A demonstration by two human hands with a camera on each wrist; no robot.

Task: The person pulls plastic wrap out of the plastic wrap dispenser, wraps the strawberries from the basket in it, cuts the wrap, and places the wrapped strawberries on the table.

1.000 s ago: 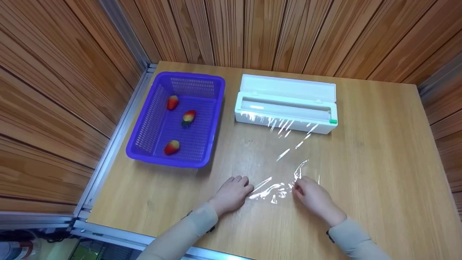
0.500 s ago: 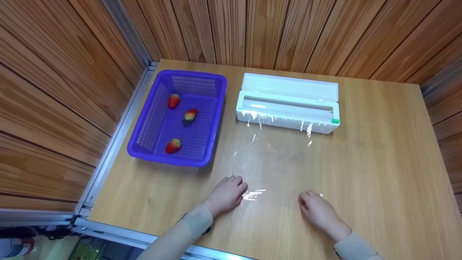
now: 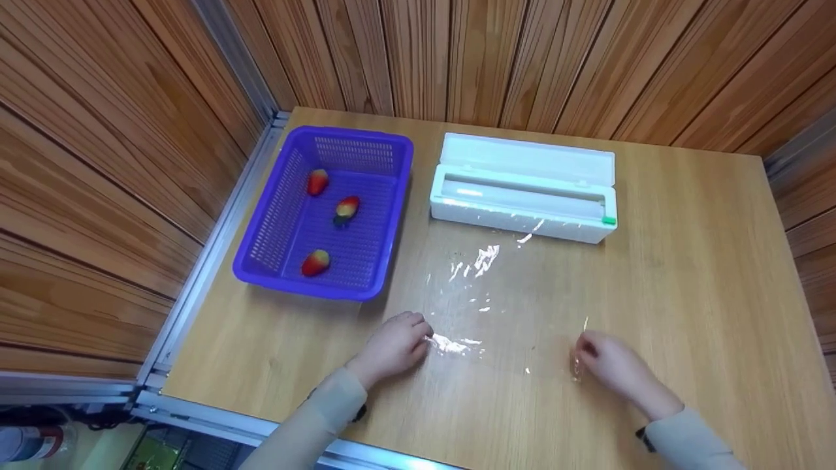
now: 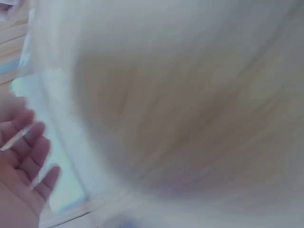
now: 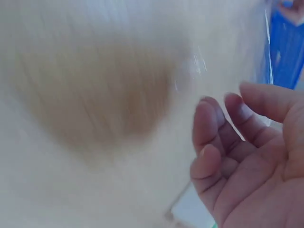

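Note:
A sheet of clear plastic wrap (image 3: 484, 260) stretches from the white wrap dispenser (image 3: 486, 219) toward me, visible mainly by its glints. My left hand (image 3: 392, 346) grips the sheet's near left corner with curled fingers. At the near right corner my right hand (image 3: 617, 369) pinches the film, which shows as a bright crumpled strip by its fingertips. In the left wrist view the left hand (image 4: 26, 166) appears at the edge, fingers bent, behind hazy film. The right wrist view shows the right hand (image 5: 247, 147) with bent fingers, thumb close to the index finger, film (image 5: 197, 64) beside it.
A purple plastic basket (image 3: 388, 261) holding 3 strawberries, one (image 3: 316, 262) nearest me, stands at the left of the wooden table (image 3: 686, 274). The dispenser's lid (image 3: 529, 158) is raised at the back. Wood-panelled walls (image 3: 496, 59) border the table.
My right hand has moved right and slightly toward me, and my left hand a little left. The film between them has spread wider and its glints have shifted. Basket and dispenser stay put.

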